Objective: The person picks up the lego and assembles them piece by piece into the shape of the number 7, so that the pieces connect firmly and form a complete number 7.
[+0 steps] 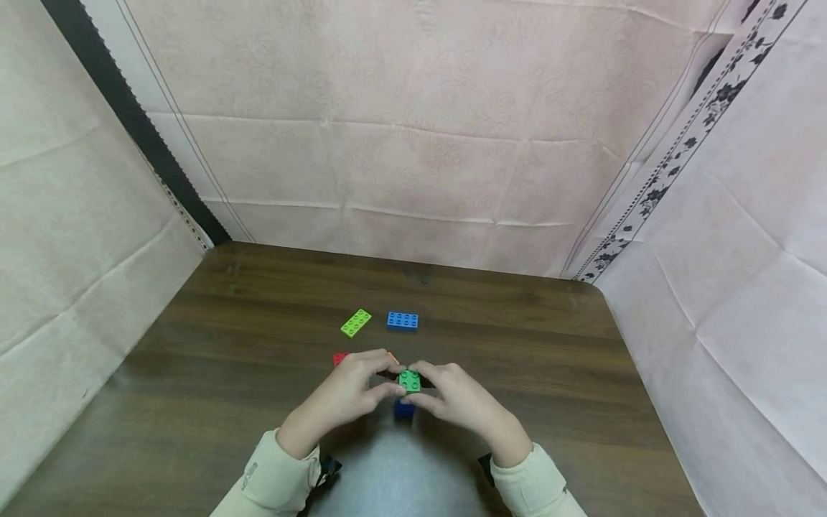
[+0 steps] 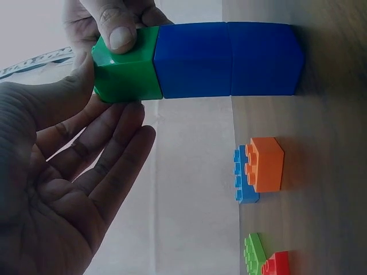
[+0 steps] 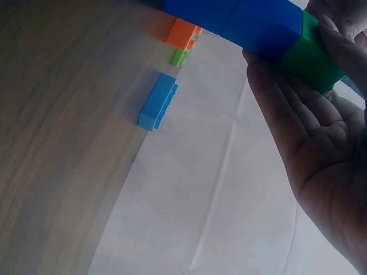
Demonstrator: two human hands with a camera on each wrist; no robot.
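A green brick [image 1: 409,380] tops an upright stack, with two dark blue bricks [image 2: 198,60] below it standing on the table. The three line up flush in the left wrist view. My left hand [image 1: 354,388] holds the green brick from the left, thumb on the near side and fingers toward the far side. From the right, my right hand [image 1: 461,398] pinches the same brick, its thumb lying on a side face in the left wrist view. Seen from the head, the hands hide part of the stack.
Beyond the hands lie a lime green brick [image 1: 356,323] and a light blue brick [image 1: 403,320]. An orange brick [image 2: 267,165] and a red brick [image 2: 277,263] sit nearer, partly covered by the left hand from above. Pale cloth [image 1: 413,143] hangs around the wooden table [image 1: 517,337].
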